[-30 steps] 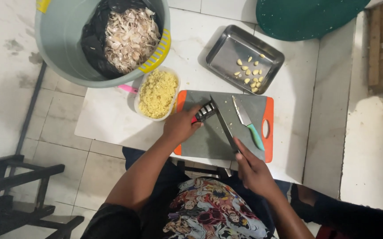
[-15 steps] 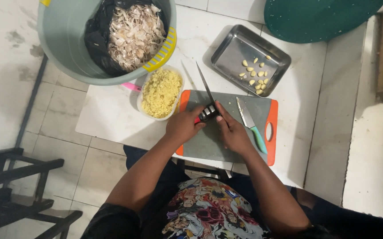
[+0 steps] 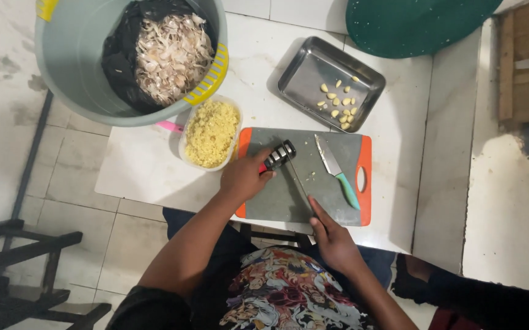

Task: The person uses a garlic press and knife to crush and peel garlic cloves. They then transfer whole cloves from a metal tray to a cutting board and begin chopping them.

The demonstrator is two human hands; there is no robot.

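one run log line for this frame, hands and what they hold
left hand: holds knife sharpener on cutting board | right hand: draws knife through it | second knife: lies on board

The right hand (image 3: 333,239) is hiding its knife's handle near the cutting board (image 3: 289,201); the frame's top edge is cutting off the bucket (image 3: 69,67).

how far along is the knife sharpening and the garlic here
Done: a container of minced garlic and a few peeled cloves in the metal tray. In hand: left hand steadies the sharpener; right hand draws a knife through it. Left: the cloves remain whole.
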